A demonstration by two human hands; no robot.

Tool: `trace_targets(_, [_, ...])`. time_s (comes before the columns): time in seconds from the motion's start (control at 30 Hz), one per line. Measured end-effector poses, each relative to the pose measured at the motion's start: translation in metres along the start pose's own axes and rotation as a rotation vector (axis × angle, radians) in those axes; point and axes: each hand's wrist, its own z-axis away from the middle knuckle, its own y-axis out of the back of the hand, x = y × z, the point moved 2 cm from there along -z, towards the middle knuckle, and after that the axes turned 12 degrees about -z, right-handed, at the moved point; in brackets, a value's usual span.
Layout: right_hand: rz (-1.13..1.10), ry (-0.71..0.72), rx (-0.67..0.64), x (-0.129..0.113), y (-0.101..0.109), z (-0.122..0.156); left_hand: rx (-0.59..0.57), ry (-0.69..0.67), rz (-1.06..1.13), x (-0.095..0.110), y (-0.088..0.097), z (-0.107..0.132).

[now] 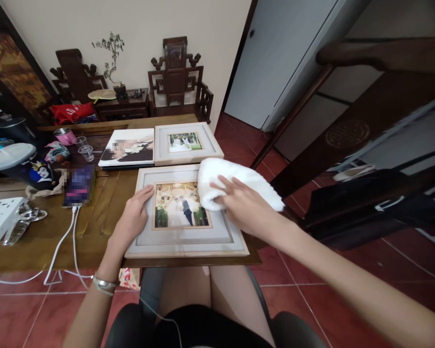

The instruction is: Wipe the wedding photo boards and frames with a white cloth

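A pale framed photo (pixel 183 241) lies flat at the near edge of the wooden table (pixel 105 203). My left hand (pixel 132 220) rests open and flat on the frame's left border. My right hand (pixel 241 203) presses a white cloth (pixel 235 181) onto the frame's upper right part, fingers spread over the cloth. Behind it lie a second framed photo (pixel 186 142) and an unframed photo print (pixel 128 147), side by side.
On the table's left stand a phone (pixel 79 186) with a white cable, a white power strip (pixel 2 217), cups and a lidded tumbler (pixel 20 166). Dark carved chairs (pixel 176 79) stand against the far wall. A dark wooden stair rail (pixel 366 130) is at right.
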Motion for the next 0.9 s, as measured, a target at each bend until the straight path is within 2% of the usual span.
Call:
trace_targets(0.1, [-0.107,0.071,0.002,-0.018,-0.001,0.044,0.025,-0.001,0.007,0.000,-0.001,0.001])
trace_targets(0.2, [-0.261,0.129,-0.015,-0.033,0.007,0.085,0.043,-0.002,0.019,-0.001,-0.002,0.001])
trace_targets(0.27, [-0.356,0.148,-0.027,-0.039,0.017,0.102,0.040,-0.005,0.022,-0.001,-0.002,0.001])
trace_targets(0.33, [-0.409,0.122,-0.032,-0.039,0.026,0.104,0.029,-0.002,0.016,-0.001,-0.002,0.001])
trace_targets(0.43, [-0.381,0.043,0.008,-0.031,0.030,0.077,0.022,0.013,0.009,0.000,-0.001,0.000])
trace_targets(0.57, [-0.184,0.028,0.155,-0.011,0.017,0.005,0.035,0.021,0.018,0.001,-0.002,0.001])
trace_targets(0.7, [0.007,0.001,0.113,-0.004,-0.006,-0.053,0.049,0.023,0.025,0.000,-0.003,0.001])
trace_targets(0.8, [0.046,0.039,0.004,-0.015,-0.014,-0.060,0.049,0.020,0.025,-0.001,-0.004,0.001])
trace_targets(0.9, [-0.006,0.085,-0.095,-0.034,-0.013,-0.032,0.046,0.017,0.026,0.000,-0.004,0.001])
